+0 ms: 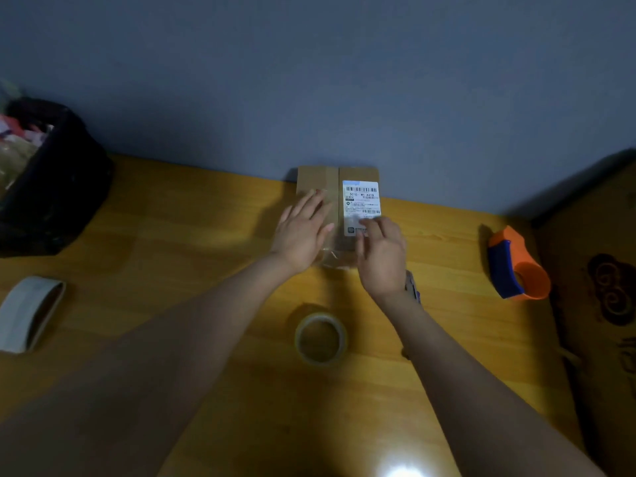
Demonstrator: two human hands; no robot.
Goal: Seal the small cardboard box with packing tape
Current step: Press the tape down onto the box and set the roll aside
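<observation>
A small brown cardboard box (335, 201) lies flat on the glossy yellow wooden table (172, 235), its far edge against the blue-grey wall, flaps closed, a white barcode label (362, 201) on its right half. The left hand (303, 232) rests open, palm down, on the box's left half. The right hand (382, 256) has its fingers curled on the label's near edge, seemingly pressing clear tape, though this is blurred. Nearer than the box lies a clear tape roll (321, 339); right of it an orange-and-blue tape dispenser (516, 266); far left a black-lined bin (44, 173) holding crumpled scraps.
</observation>
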